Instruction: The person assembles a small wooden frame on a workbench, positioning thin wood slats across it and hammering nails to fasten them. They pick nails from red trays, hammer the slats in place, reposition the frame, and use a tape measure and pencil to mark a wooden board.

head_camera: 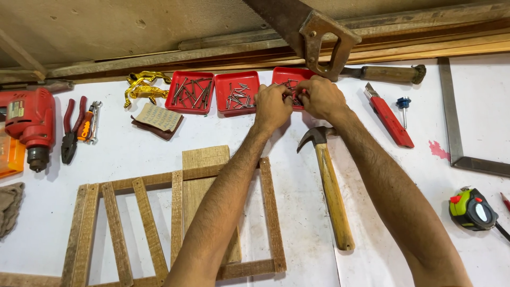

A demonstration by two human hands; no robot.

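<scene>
Nails (289, 84) lie thin, grey, jumbled in red tray (281, 74).

Hammer (332, 196) R of frame (175, 223)

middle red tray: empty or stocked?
Stocked. The middle red tray holds a loose pile of nails spread over its floor, with bare red showing around them. The left hand is at its right edge.

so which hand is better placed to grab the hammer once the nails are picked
The right hand. It is over the rightmost red tray, just above the hammer, whose handle runs alongside the right forearm. The left hand is a little further from it, and its forearm lies over the wooden frame.
</scene>
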